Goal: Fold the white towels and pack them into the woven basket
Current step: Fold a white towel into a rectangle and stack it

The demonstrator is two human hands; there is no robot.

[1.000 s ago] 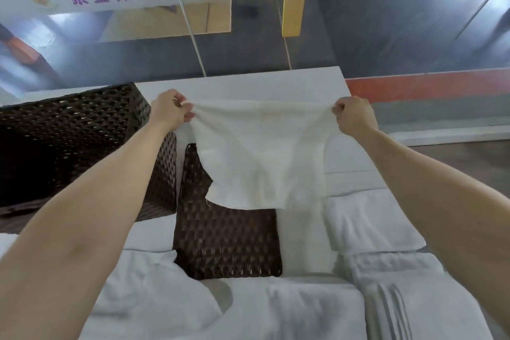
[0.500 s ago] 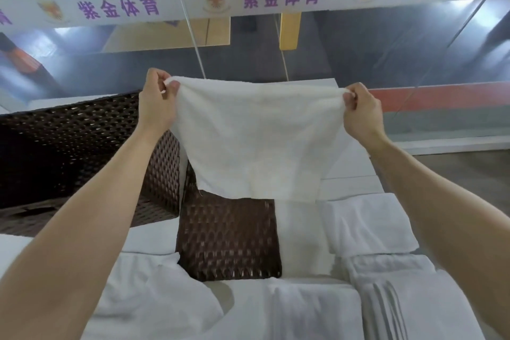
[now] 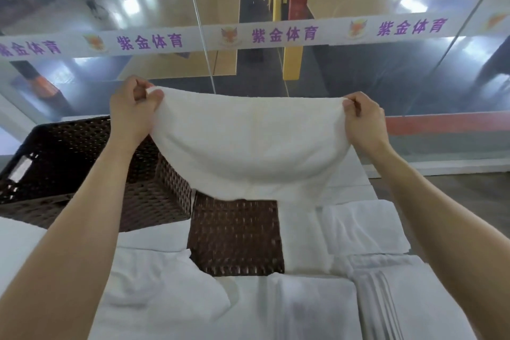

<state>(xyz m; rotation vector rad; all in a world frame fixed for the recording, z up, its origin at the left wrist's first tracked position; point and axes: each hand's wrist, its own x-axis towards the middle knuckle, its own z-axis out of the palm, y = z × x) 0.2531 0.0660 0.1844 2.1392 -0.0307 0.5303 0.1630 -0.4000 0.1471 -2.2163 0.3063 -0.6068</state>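
The left hand [image 3: 132, 113] and right hand [image 3: 364, 121], well apart, each pinch a top corner of a white towel [image 3: 248, 152] held up in the air. It sags between them and hides the far edge of a flat woven panel [image 3: 237, 237]. The woven basket [image 3: 69, 163] stands open at left. Folded towels [image 3: 361, 226] lie at right on the white bench [image 3: 347, 176]. Beyond is a glass wall with a lettered band [image 3: 276, 33].

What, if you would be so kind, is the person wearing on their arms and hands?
Nothing that shows. The left forearm and right forearm are bare up to the frame's edge, with no sleeve or cuff in view. The left hand and right hand are ungloved, and no watch, bracelet or ring is visible on either.
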